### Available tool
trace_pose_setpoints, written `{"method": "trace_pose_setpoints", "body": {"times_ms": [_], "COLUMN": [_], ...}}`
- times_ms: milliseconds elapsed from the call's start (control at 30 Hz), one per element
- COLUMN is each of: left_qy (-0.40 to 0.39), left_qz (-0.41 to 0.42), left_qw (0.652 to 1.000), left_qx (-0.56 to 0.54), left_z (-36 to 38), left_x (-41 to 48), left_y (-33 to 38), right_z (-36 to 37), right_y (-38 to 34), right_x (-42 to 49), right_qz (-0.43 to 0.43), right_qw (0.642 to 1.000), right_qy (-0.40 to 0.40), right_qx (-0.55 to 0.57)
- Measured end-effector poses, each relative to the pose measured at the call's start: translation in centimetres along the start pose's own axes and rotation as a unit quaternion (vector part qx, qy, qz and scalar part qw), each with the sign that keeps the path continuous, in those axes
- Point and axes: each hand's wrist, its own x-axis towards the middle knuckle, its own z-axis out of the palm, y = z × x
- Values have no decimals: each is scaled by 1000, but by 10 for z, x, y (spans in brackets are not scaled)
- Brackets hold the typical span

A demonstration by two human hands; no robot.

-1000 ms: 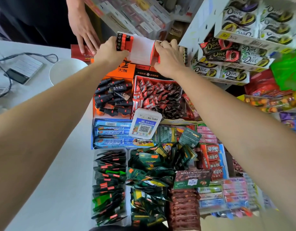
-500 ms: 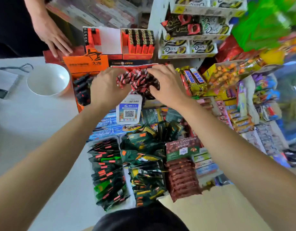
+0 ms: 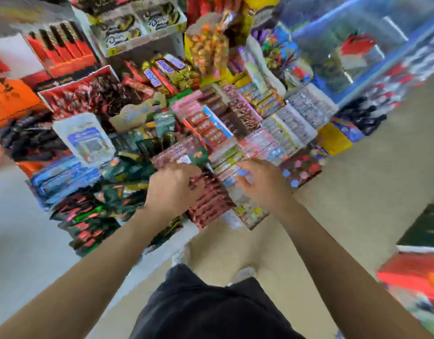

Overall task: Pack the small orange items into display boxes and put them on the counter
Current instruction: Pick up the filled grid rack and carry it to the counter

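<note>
The view is blurred by motion. An orange display box [image 3: 64, 62] filled with upright orange, black-capped items stands at the back left of the counter. A second orange box [image 3: 8, 101] with dark items lies at the left edge. My left hand [image 3: 173, 188] hovers with curled fingers over brown chocolate bars [image 3: 211, 201] at the counter's front; whether it holds anything is unclear. My right hand [image 3: 262, 183] floats beside it with fingers apart, empty, above pastel candy packs [image 3: 247, 209]. Both hands are far from the orange boxes.
The counter is crowded with snack trays: red wrapped candies [image 3: 88, 94], Snickers bars [image 3: 167, 72], a QR-code stand [image 3: 86, 140], blue packs [image 3: 62, 174], and green and black sachets [image 3: 86, 216]. Beige floor [image 3: 357, 192] lies to the right, with red packaging [image 3: 411, 272] at the lower right edge.
Both hands have drawn back from the red candies toward the counter's front edge. The view has swung right and down. The other person's hand is out of view.
</note>
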Motion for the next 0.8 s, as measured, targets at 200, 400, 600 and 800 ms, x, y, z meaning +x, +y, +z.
{"method": "trace_pose_setpoints", "body": {"times_ms": [200,400,600,800], "left_qy": [-97,-155,-231,-294], "left_qz": [-59,-35,3,-24], "left_qw": [986,973,967,953], "left_qx": [-123,-164,-112,-70], "left_z": [76,146,209,271], "left_x": [-25,-19,2,55], "left_y": [129,240,292,327], "right_z": [-19,-21,-30,-65], "right_y": [123,225,298,377], "right_x": [-123,-211,-256,-237], "right_qz": [153,275,370,391], "right_qw": [984,950,908,898], "right_qy": [20,-2,2,25], "right_qx": [91,149,199,201]}}
